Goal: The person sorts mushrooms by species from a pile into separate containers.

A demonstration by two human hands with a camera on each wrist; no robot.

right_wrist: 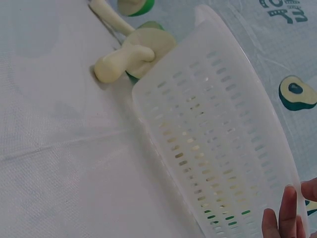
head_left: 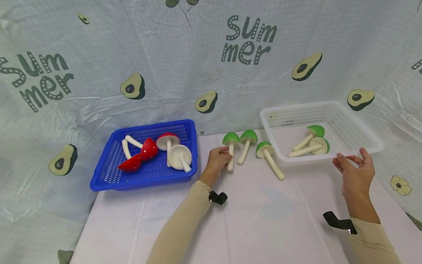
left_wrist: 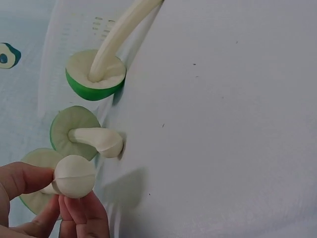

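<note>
My left hand pinches the pale stem of a toy mushroom with a green cap. In the left wrist view the rounded stem end sits between thumb and fingers. Beside it to the right lie a second green-capped mushroom and a third, the latter close to a white plastic basket. My right hand holds the front rim of that basket near its right corner, thumb and fingers on either side of the edge. Two green-capped mushrooms lie inside the basket.
At the left stands a blue plastic basket with several red-capped mushrooms in it. A white cloth covers the table. Behind, a curtain printed with avocados and lettering hangs close to both baskets.
</note>
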